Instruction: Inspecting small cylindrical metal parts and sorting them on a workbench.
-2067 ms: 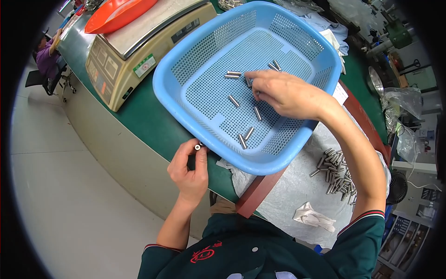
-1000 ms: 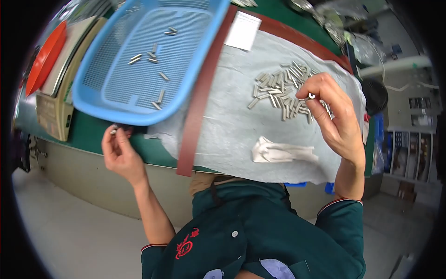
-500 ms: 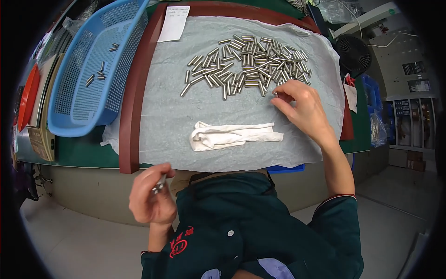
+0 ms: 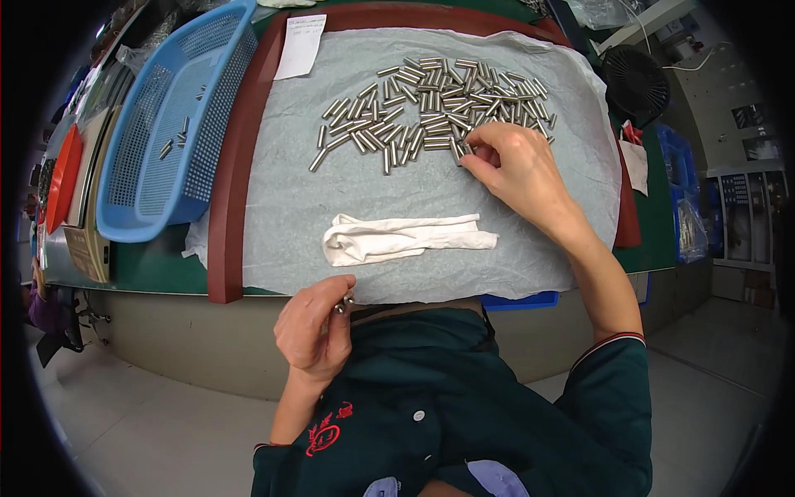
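Many short steel pins (image 4: 431,101) lie in a loose heap on a sheet of pale paper (image 4: 281,182). At the heap's near edge my right hand (image 4: 522,170) has its thumb and fingertips closed on a pin; its palm hides part of the heap. My left hand (image 4: 313,327) is held low by the paper's front edge, fingers curled round a few steel pins (image 4: 343,306) whose ends stick out. Between the hands and the heap, a folded white cloth (image 4: 406,238) lies flat on the paper.
A blue perforated basket (image 4: 157,224) with several pins inside stands at the left. Dark red wooden rails (image 4: 228,207) border the paper. A white slip (image 4: 300,45) lies at the far left corner. A black fan (image 4: 636,83) stands at the far right.
My left hand has moved right and slightly up with its pins. My right hand has shifted left, its fingertips now against pins at the heap's near edge. The view has shifted a little.
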`<state>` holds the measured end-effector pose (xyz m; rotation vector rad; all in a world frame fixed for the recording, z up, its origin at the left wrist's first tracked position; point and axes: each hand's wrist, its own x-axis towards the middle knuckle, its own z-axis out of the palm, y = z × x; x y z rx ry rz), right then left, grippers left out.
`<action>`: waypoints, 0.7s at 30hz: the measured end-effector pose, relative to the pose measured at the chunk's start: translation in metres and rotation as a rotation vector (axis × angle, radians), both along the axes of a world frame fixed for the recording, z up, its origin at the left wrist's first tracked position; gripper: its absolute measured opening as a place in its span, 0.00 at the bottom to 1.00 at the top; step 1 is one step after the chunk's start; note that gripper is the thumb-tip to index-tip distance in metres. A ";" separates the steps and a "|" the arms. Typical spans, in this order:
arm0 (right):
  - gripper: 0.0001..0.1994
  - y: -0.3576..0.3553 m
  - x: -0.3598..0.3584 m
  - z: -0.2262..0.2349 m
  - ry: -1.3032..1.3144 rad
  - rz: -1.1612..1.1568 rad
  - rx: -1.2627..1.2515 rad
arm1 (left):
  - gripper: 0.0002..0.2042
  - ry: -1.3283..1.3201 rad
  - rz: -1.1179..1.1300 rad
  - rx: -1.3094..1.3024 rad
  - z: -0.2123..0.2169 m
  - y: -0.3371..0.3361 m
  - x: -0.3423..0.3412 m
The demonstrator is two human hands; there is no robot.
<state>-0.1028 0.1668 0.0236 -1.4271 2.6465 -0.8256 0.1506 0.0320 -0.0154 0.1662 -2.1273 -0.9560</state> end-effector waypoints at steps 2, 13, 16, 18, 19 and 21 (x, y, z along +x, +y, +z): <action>0.07 -0.003 0.002 -0.002 -0.065 -0.006 -0.005 | 0.12 0.000 -0.002 -0.012 -0.002 0.002 -0.001; 0.06 -0.020 0.004 -0.010 0.121 -0.084 0.106 | 0.14 0.014 -0.057 -0.101 -0.010 0.009 -0.001; 0.06 -0.015 0.002 -0.006 0.088 -0.031 0.194 | 0.14 0.013 -0.053 -0.100 -0.012 0.009 0.001; 0.06 -0.009 -0.002 0.002 0.034 0.011 0.143 | 0.15 0.013 -0.046 -0.099 -0.013 0.008 0.004; 0.05 -0.005 -0.003 0.010 0.012 0.044 0.177 | 0.13 -0.006 -0.046 -0.092 -0.011 0.008 0.006; 0.05 0.002 -0.011 0.009 0.144 0.187 0.122 | 0.11 -0.023 -0.043 -0.080 -0.011 0.008 0.008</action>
